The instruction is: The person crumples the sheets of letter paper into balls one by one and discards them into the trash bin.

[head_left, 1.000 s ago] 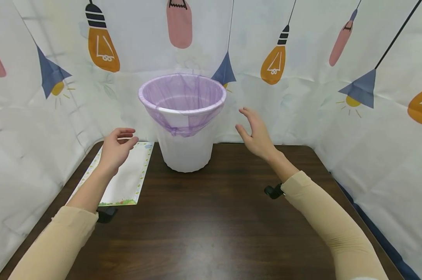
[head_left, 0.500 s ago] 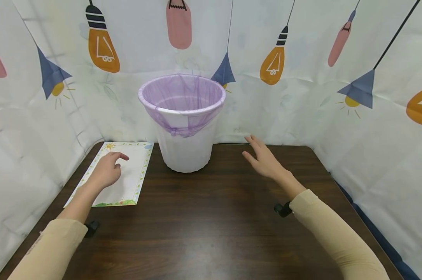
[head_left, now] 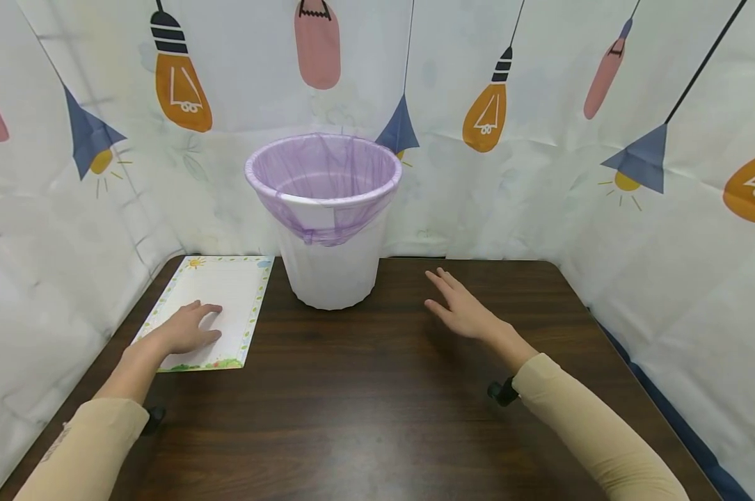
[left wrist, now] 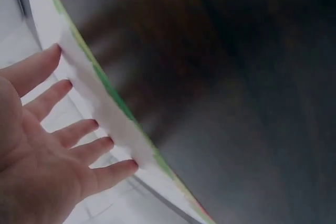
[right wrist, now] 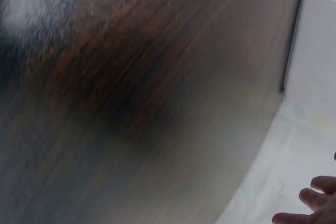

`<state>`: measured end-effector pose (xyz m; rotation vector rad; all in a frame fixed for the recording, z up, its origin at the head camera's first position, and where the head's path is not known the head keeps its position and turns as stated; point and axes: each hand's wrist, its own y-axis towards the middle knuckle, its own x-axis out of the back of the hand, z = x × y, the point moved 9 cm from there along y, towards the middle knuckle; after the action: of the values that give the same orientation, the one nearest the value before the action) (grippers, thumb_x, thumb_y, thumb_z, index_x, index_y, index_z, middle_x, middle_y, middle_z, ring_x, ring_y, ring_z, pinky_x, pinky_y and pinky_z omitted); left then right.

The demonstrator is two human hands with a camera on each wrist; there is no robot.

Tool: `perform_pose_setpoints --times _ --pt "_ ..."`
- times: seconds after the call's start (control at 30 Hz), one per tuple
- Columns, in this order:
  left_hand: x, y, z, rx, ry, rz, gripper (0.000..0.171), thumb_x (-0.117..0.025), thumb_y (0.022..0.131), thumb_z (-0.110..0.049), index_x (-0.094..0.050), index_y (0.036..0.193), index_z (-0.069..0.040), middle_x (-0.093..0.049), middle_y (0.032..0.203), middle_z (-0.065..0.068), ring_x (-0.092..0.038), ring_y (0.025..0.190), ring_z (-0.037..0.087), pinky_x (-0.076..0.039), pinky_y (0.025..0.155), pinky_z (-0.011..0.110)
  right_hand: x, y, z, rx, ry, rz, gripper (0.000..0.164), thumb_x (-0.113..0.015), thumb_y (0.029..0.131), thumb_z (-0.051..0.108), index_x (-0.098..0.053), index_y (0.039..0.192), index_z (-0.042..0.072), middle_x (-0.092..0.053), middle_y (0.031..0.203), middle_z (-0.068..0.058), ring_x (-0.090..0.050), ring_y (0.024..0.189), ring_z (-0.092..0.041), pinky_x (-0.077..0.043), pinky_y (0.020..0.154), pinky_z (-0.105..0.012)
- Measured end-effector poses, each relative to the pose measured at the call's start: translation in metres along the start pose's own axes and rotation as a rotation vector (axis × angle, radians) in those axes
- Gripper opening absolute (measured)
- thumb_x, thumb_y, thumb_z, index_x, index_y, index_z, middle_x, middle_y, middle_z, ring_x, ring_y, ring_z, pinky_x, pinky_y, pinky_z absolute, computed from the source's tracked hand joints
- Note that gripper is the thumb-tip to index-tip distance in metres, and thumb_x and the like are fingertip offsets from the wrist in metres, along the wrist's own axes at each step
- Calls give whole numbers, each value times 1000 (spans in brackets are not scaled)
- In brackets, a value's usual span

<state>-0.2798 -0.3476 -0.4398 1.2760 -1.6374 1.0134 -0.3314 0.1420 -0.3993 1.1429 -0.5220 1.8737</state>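
Observation:
A sheet of white paper [head_left: 229, 292] with a printed border of leaves, sun and grass lies at the table's back left. My left hand [head_left: 186, 330] is over the paper's lower left part, fingers spread. In the left wrist view that hand [left wrist: 58, 140] shows its palm, with the fingertips right at the paper [left wrist: 113, 108]. To the right, my right hand [head_left: 461, 309] hovers above the dark table with its fingers extended and nothing in them. Only some fingertips of the right hand [right wrist: 312, 203] show in the right wrist view.
A white bin [head_left: 333, 271] lined with a purple bag [head_left: 317, 226] stands at the back middle, between the hands. The dark wooden table [head_left: 364, 410] ends at a white curtain [head_left: 534, 202] printed with lamps and bulbs.
My left hand has come down and toward me over the paper, its fingers spreading out. The right hand has lowered toward the table. The bin and paper have stayed put.

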Motion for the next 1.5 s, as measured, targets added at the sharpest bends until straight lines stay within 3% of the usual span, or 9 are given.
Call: perform_pose_setpoints --times 0.3,0.5,0.63,0.77,0.9,1.1,1.2,1.37,1.5 --pt "2 -5 -8 -13 94 16 54 -70 93 -19 -54 137 7 -40 131 49 -41 112 72 -41 84 78 -13 2 7 6 3 60 68 -49 110 39 -21 164 10 -8 169 -20 -6 155 -39 -17 119 -62" --pt "0 -8 -8 39 33 32 69 -78 88 -33 -51 138 7 -37 122 46 -37 109 65 -41 81 73 -23 2 12 11 -2 107 69 -49 110 40 -21 165 10 -5 169 -20 -6 155 -40 -18 119 -61" --pt "-3 -8 -12 22 14 -4 71 -83 83 -40 -55 126 10 -38 125 48 -34 117 66 -37 86 79 -30 4 17 22 -13 134 69 -50 109 39 -20 165 12 -6 169 -20 -5 155 -40 -17 120 -60" --pt "-8 -7 -18 -4 6 4 71 -84 81 -46 -55 117 9 -48 117 39 -41 113 59 -39 81 81 -37 6 23 42 -10 159 69 -51 109 38 -20 165 11 -6 169 -21 -7 154 -42 -18 119 -61" --pt "-11 -8 -24 -15 15 40 70 -79 87 -48 -53 124 6 -52 111 30 -48 109 55 -40 78 81 -42 8 29 65 -10 169 68 -51 109 37 -22 164 10 -6 169 -21 -9 153 -44 -19 119 -61" --pt "-13 -14 -38 -48 103 52 62 -74 93 -39 -54 138 -1 -45 132 43 -46 116 67 -42 76 82 -47 10 38 85 -11 175 67 -53 109 36 -25 163 8 -9 168 -22 -11 153 -43 -21 119 -59" --pt "-15 -17 -45 -55 136 44 62 -75 92 -39 -57 142 -6 -44 132 42 -46 111 65 -46 72 75 -50 11 42 97 -9 181 66 -54 109 35 -27 162 7 -11 168 -23 -13 153 -43 -21 119 -59" --pt "-20 -20 -54 -42 111 36 78 -80 85 -49 -55 145 -6 -45 122 35 -43 108 55 -44 71 68 -57 12 46 111 -20 197 66 -54 109 36 -28 162 7 -14 167 -24 -15 153 -42 -23 119 -58" --pt "-27 -21 -59 -39 71 17 86 -82 80 -57 -54 141 -4 -39 129 39 -35 120 61 -40 79 77 -62 13 48 115 -31 201 65 -54 108 36 -29 162 8 -16 167 -24 -17 153 -40 -25 119 -56"
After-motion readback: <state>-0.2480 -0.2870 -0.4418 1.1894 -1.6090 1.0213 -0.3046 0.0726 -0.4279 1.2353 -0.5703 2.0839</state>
